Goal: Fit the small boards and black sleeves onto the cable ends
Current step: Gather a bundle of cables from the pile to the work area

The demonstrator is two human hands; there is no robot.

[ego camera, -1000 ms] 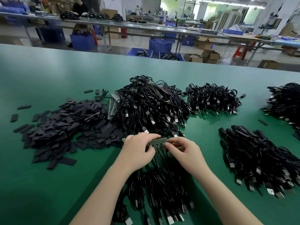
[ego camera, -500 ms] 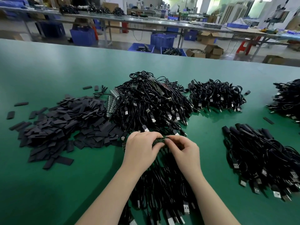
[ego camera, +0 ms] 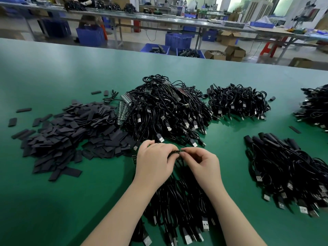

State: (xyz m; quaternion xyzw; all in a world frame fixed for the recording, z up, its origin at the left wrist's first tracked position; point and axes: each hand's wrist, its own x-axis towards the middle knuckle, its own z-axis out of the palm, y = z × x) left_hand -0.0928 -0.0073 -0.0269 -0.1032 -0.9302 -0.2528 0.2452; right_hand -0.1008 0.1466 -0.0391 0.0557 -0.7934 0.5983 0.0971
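My left hand (ego camera: 154, 163) and my right hand (ego camera: 204, 165) meet at the middle of the green table, both pinching a narrow strip of small boards (ego camera: 179, 151) seen edge-on between the fingertips. Under my wrists lies a bundle of black cables (ego camera: 177, 197) with USB plugs pointing toward me. A heap of flat black sleeves (ego camera: 71, 132) spreads to the left. More board strips (ego camera: 122, 110) lean against the big cable pile (ego camera: 168, 110) beyond my hands.
Further cable piles lie at the back right (ego camera: 239, 103), the right (ego camera: 287, 167) and the far right edge (ego camera: 314, 105). Loose sleeves (ego camera: 24, 110) dot the green table (ego camera: 53, 201). Benches and blue crates (ego camera: 178, 40) stand beyond the table's far edge.
The board strip has turned from flat to edge-on between my fingers. My hands have drawn closer together, and the camera has tilted slightly.
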